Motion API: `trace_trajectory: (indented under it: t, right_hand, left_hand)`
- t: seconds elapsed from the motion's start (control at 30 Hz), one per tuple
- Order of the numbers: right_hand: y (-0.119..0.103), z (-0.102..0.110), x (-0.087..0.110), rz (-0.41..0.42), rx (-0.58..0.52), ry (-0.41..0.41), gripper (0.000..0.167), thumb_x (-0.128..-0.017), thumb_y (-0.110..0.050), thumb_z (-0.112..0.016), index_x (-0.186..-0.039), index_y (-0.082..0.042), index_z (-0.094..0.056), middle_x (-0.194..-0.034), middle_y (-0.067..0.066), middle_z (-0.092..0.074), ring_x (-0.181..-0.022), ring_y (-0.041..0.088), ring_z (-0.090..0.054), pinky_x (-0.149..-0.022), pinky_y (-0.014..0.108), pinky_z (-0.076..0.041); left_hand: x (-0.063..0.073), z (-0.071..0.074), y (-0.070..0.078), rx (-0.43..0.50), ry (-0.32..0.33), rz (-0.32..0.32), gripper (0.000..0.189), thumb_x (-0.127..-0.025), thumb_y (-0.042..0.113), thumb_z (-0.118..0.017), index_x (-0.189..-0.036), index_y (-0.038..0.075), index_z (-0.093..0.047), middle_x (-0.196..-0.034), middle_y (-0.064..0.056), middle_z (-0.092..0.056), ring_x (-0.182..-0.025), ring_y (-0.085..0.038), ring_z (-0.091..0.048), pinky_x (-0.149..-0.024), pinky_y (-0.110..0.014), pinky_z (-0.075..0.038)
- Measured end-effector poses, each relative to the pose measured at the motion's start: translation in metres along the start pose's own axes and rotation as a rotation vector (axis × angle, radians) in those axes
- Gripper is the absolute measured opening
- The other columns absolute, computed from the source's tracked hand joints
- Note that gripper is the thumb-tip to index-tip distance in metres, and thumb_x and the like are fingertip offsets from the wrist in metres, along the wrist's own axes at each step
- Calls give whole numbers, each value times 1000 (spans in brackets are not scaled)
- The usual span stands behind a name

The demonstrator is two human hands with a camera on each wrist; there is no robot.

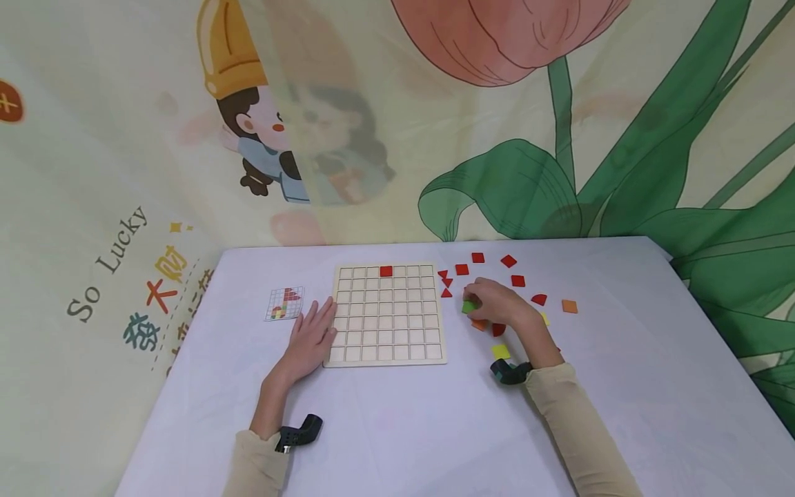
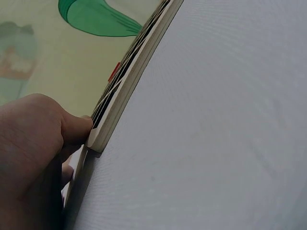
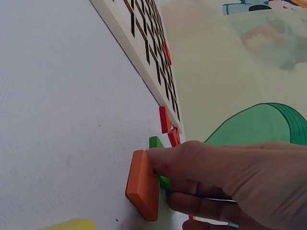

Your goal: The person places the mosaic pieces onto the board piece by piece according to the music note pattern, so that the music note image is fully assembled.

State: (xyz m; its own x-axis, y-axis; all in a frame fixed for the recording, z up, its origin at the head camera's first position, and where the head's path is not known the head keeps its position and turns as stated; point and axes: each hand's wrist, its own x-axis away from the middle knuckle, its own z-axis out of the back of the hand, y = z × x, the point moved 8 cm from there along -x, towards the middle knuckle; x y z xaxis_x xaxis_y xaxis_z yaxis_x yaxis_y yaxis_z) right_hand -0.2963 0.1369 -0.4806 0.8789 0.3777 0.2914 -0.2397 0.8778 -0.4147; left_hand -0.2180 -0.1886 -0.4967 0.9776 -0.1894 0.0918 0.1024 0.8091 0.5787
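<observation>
My left hand [image 1: 310,335] lies along the left edge of a wooden grid board [image 1: 385,367], fingers extended; the left wrist view has the thumb [image 2: 79,128] against the board's corner. Right of the board, my right hand [image 1: 497,301] pinches a green block [image 1: 468,306] on the table. In the right wrist view that green block [image 3: 153,142] is partly hidden behind the thumb, and an orange block [image 3: 142,187] stands close in front of it. One red square block [image 1: 386,271] sits in a top-row cell of the board.
Several red blocks [image 1: 477,257] are scattered right of the board, with a yellow block [image 1: 500,352] nearer me and an orange square block [image 1: 569,306] farther right. A small printed pattern card [image 1: 285,304] lies left of the board. A patterned cloth [image 1: 373,138] rises behind the table.
</observation>
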Motion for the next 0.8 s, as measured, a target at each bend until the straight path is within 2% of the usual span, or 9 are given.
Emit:
trace_trajectory:
  t: [0.23,0.5,0.67,0.8]
  right_hand:
    - [0,2,2,18,-27,6,30,-80,-16,-77,-107,-11,-66,-96,6,-59,-90,20,-54,-71,29,-56]
    - [-5,9,2,91,-35,61,29,-81,-19,-74,-109,-11,-68,-95,3,-64,-89,19,-56,-78,32,-55]
    - [-16,15,6,158,-117,102,32,-83,-16,-70,-114,-9,-67,-105,5,-64,-93,19,-57,-83,34,-55]
    - [-29,17,6,242,-156,134,30,-83,-14,-69,-113,-8,-69,-104,4,-62,-91,17,-56,-80,30,-54]
  left_hand:
    - [0,0,0,1,7,-4,56,-103,22,-37,-155,7,-21,-164,-9,-15,-152,-37,-2,-120,-59,4]
    - [0,-2,-2,-8,5,-1,56,-104,24,-35,-155,8,-20,-164,-8,-14,-152,-36,-1,-120,-59,5]
    - [0,-1,-2,-12,6,-2,55,-103,22,-36,-154,7,-21,-164,-10,-15,-152,-37,-2,-120,-59,4]
    - [-1,-1,-1,-10,8,-7,55,-103,21,-37,-154,6,-22,-164,-10,-16,-152,-38,-3,-120,-60,4]
